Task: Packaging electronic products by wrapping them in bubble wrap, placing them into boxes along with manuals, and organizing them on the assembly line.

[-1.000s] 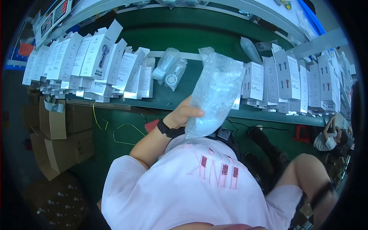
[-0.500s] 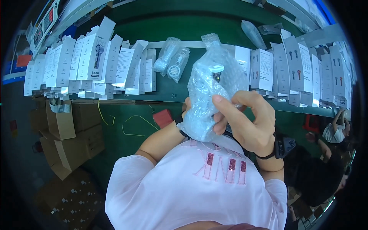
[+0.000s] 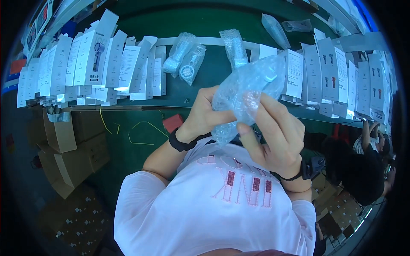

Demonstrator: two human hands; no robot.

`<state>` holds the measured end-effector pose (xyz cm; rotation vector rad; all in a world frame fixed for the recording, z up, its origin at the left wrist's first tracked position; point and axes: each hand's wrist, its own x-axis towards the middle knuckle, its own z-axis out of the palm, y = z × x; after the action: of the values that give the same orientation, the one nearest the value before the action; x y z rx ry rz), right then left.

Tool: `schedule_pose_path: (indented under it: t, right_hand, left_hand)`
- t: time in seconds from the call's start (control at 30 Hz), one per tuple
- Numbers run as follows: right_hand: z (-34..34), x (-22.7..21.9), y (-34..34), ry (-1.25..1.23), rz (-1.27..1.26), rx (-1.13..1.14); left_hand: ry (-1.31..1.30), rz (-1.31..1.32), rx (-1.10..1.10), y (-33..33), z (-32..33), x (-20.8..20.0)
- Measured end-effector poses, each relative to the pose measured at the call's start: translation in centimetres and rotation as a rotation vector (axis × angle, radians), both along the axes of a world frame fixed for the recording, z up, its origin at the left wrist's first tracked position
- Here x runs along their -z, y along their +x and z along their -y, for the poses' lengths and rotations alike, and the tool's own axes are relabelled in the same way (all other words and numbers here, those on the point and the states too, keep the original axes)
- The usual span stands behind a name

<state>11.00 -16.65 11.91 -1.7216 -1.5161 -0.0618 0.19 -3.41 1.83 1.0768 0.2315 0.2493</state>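
Observation:
A clear bubble-wrap bag (image 3: 243, 85) is held up in front of my chest, tilted with its wide part toward the upper right. Something pale shows through the wrap near that end, but its kind cannot be made out. My left hand (image 3: 208, 114) is closed on the bag's left side, a finger reaching across its lower part. On the other side my right hand (image 3: 277, 138) grips the bag, its fingers behind and against the plastic and its thumb at the lower edge. Beyond the bag, another bubble-wrapped item (image 3: 234, 48) lies on the green table (image 3: 147, 101).
Rows of upright white boxes, several with flaps up, line the left (image 3: 92, 59) and right (image 3: 331, 77). Two bubble-wrapped handheld fans (image 3: 191, 65) lie left of the middle. Open brown cartons (image 3: 64, 158) stand on the floor at left. Another person (image 3: 363, 170) is at the right.
The bag has tipped toward the upper right and turned. My left hand has come from behind it into sight at its left side. The wrapped item behind it now shows more fully.

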Motion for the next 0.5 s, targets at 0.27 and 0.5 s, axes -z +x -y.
schedule_pose_path:
  t: [0.27,0.5]
  right_hand:
    - [0.7,0.8,0.1,-0.073,0.025,0.032]
    - [3.1,6.8,3.1,0.244,-1.267,-0.095]
  left_hand:
    - [0.114,-0.046,-0.046,-0.5,0.3,-0.9]
    - [-0.230,-0.065,0.419,0.6,3.8,2.5]
